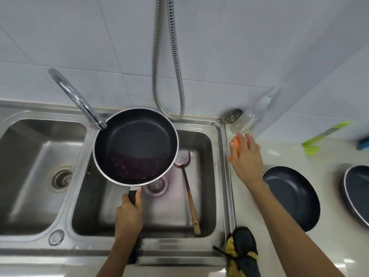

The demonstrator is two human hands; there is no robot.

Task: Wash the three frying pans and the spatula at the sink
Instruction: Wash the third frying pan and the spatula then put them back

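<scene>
— Which step is this?
— The first pan's wash, I judge. The left hand (128, 212) is wrapped firmly round the black handle (132, 194) and holds the frying pan (135, 144) just ahead of that grip, over the right basin (211, 176). Purple residue (135, 164) is pooled at the pan's near side.
— And the other hand?
— The right hand (246, 158) lies over an orange sponge (235, 144) on the counter, well right of the handle. It blurs there, so I cannot tell whether the fingers have closed on it.
— The rest?
— The spatula (188, 192) lies in the basin, just right of the grip. A second pan (291, 196) and a third pan (357, 192) sit beyond the sponge.
— Next?
— Carry the sponge into the pan and scrub, keeping the handle firm.
</scene>
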